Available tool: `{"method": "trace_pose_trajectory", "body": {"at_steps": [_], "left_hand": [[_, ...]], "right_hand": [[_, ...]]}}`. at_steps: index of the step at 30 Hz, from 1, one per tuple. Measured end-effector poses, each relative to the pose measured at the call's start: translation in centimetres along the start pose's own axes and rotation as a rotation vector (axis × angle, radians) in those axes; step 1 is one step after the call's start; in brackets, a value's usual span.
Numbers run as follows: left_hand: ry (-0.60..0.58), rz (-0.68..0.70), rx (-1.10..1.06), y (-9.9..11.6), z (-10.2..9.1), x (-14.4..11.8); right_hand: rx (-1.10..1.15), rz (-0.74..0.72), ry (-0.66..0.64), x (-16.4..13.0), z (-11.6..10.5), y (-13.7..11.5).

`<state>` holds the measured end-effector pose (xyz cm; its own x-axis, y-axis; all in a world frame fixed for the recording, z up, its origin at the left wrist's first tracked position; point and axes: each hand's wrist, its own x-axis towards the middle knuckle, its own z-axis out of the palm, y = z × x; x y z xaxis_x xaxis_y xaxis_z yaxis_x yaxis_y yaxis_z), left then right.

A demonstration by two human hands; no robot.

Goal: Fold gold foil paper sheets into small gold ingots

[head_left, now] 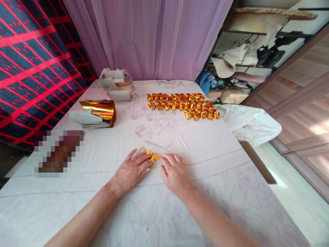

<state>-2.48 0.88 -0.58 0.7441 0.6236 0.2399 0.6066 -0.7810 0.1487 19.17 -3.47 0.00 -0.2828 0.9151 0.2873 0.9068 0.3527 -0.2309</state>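
On the white floral cloth (195, 151) lies a small sheet of gold foil paper (153, 154), partly rolled so its white back shows. My left hand (131, 171) presses on its left side with the fingers flat. My right hand (174, 171) pinches its right edge at the fingertips. Both hands rest on the cloth near the middle of the surface.
Several folded gold paper pieces (182, 103) lie in rows at the back. A stack of gold and white sheets (96, 113) sits at the left, a clear plastic bag (117, 85) behind it. A blurred patch (60, 151) is at the left. A white bundle (252, 125) lies at the right edge.
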Motion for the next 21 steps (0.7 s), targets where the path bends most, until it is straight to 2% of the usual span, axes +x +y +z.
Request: {"method": "trace_pose_trajectory", "body": {"at_steps": [3,8,12,16,21], "left_hand": [[0.018,0.003,-0.003,0.3,-0.2,0.1],[0.130,-0.048,-0.135,0.6,-0.5,0.3],[0.179,-0.103,-0.167,-0.2,-0.4,0.4],[0.132,-0.114,-0.078,-1.9,-0.4,0.3],[0.047,-0.090,-0.085,-3.4,-0.7,0.9]], "right_hand": [[-0.009,-0.008,-0.035,0.6,-0.3,0.0],[-0.009,-0.031,-0.057,1.4,-0.4,0.2],[0.026,-0.032,-0.035,1.3,-0.2,0.5],[0.059,-0.022,-0.016,1.3,-0.1,0.6],[0.088,-0.009,-0.015,1.4,0.0,0.6]]}}
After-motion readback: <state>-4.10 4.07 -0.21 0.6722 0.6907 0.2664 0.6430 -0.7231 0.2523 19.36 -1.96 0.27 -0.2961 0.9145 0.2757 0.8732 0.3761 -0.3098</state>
